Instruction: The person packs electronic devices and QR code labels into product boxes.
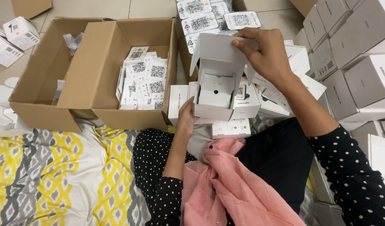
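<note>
Centre frame: small white carton [213, 94], lid flap up, white insert inside. Left hand [186, 116] cups its lower left corner, fingers hidden behind it, so their spread can't be told. Right hand [265, 54] pinches the lid's top edge. Probably light, thin card, easily creased; best held by the base walls, not the flap.

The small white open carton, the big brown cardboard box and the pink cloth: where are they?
small white open carton [213, 109]: head view, front wall.
big brown cardboard box [33, 109]: head view, left outer wall.
pink cloth [234, 184]: head view, middle fold.
</note>
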